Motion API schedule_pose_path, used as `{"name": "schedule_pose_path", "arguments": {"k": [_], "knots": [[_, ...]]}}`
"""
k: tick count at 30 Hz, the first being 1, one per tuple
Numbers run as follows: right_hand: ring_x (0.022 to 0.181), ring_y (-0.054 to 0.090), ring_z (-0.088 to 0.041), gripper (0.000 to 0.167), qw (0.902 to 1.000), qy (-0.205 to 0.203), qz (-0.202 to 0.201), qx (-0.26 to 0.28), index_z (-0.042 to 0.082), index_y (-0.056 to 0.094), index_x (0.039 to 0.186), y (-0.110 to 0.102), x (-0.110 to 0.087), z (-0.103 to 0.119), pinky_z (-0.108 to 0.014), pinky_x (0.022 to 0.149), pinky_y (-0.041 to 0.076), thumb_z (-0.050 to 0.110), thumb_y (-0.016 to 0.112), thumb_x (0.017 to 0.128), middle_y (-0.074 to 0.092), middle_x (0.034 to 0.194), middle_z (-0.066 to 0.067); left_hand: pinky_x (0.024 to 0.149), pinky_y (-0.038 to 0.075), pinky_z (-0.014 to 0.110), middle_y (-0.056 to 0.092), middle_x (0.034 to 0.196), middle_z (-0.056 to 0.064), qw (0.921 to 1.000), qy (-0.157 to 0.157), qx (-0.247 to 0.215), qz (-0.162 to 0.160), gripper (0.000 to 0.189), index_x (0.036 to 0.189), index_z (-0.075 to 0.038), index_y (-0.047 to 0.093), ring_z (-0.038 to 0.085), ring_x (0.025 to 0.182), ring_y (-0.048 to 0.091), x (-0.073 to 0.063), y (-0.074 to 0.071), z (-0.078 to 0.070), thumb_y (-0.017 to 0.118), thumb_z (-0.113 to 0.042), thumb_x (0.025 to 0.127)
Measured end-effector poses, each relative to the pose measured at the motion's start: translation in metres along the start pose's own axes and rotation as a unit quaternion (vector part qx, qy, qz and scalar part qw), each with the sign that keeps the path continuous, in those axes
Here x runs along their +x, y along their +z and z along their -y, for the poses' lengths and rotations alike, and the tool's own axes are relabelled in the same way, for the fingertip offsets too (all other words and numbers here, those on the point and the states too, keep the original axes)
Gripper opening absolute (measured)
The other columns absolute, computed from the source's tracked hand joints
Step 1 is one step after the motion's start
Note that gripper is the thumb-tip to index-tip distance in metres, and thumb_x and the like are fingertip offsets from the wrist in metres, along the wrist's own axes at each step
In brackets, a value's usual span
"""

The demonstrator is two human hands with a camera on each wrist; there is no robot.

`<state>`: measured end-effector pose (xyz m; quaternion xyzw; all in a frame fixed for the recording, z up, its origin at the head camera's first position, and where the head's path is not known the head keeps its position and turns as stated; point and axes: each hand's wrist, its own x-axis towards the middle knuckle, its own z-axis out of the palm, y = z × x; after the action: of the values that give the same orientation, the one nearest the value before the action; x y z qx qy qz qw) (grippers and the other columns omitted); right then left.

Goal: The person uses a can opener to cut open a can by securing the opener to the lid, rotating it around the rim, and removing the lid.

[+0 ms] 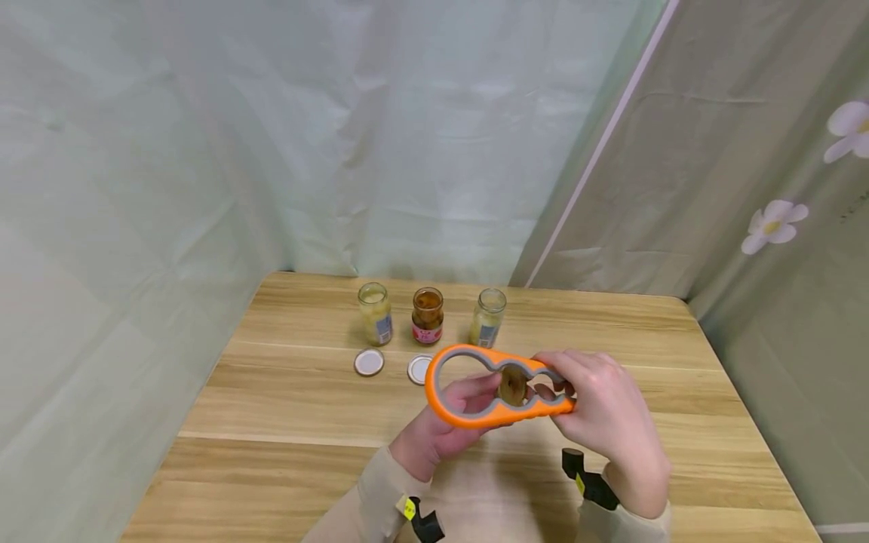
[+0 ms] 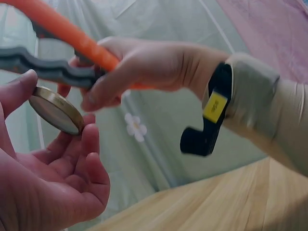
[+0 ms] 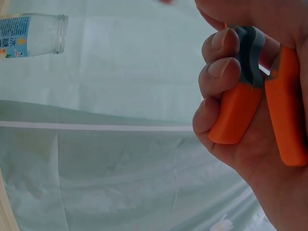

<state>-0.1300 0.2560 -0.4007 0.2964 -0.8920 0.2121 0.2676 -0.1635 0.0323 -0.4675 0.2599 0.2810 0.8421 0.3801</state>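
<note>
My right hand (image 1: pixel 607 403) grips the handles of an orange jar opener (image 1: pixel 444 411) with grey ribbed inner edges. In the right wrist view its fingers curl round the orange handles (image 3: pixel 236 113). My left hand (image 1: pixel 441 434) pinches a gold jar lid (image 2: pixel 57 109) between thumb and fingers, just below the opener in the left wrist view. From the head view, the lid (image 1: pixel 512 386) shows through the opener's middle gap, and the opener covers part of the left fingers. Both hands are raised over the front of the table.
Three jars without lids stand toward the back of the wooden table (image 1: pixel 285 392): a pale-filled jar (image 1: pixel 376 317), a brown-filled jar (image 1: pixel 428 317) and another pale jar (image 1: pixel 489 317). In front lie two lids, a left lid (image 1: pixel 369 362) and a right lid (image 1: pixel 419 369). A curtain (image 1: pixel 434 136) hangs behind.
</note>
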Motion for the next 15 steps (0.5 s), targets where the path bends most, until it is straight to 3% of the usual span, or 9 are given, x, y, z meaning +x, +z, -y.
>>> {"name": "schedule_pose_path", "arguments": {"k": [3, 6, 10, 15], "knots": [[0.066, 0.052, -0.002, 0.036, 1.0, -0.001, 0.0, 0.003, 0.02, 0.077, 0.111, 0.0, 0.0, 0.0, -0.036, 0.064, 0.049, 0.012, 0.087, 0.078, 0.06, 0.079, 0.018, 0.122, 0.036, 0.042, 0.06, 0.15, 0.007, 0.9998, -0.006, -0.002, -0.018, 0.041, 0.147, -0.011, 0.063, 0.026, 0.138, 0.055, 0.003, -0.006, 0.003, 0.039, -0.017, 0.115], [0.066, 0.054, -0.003, 0.036, 1.0, 0.0, -0.001, 0.005, 0.019, 0.077, 0.111, 0.0, -0.001, -0.001, -0.037, 0.065, 0.05, 0.012, 0.088, 0.077, 0.062, 0.079, 0.017, 0.117, 0.041, 0.038, 0.066, 0.141, 0.006, 0.9963, -0.032, 0.016, -0.078, 0.037, 0.146, -0.007, 0.064, 0.023, 0.133, 0.057, 0.003, -0.011, 0.003, 0.047, -0.014, 0.113], [0.066, 0.053, -0.002, 0.038, 1.0, 0.005, -0.005, 0.001, 0.018, 0.076, 0.111, -0.001, -0.002, -0.002, -0.037, 0.065, 0.05, 0.008, 0.087, 0.076, 0.063, 0.079, 0.016, 0.101, 0.05, 0.03, 0.069, 0.129, 0.007, 0.9822, -0.066, 0.068, -0.162, 0.041, 0.146, 0.002, 0.06, 0.018, 0.116, 0.061, 0.005, -0.014, 0.001, 0.062, -0.013, 0.109], [0.066, 0.057, -0.003, 0.036, 0.9999, 0.005, -0.016, -0.002, 0.016, 0.077, 0.111, -0.003, -0.002, -0.003, -0.039, 0.064, 0.051, 0.009, 0.087, 0.077, 0.066, 0.08, 0.012, 0.096, 0.054, 0.028, 0.066, 0.132, 0.013, 0.971, -0.073, 0.112, -0.198, 0.048, 0.151, 0.006, 0.054, 0.019, 0.108, 0.064, 0.006, -0.019, 0.001, 0.064, -0.011, 0.107]]}}
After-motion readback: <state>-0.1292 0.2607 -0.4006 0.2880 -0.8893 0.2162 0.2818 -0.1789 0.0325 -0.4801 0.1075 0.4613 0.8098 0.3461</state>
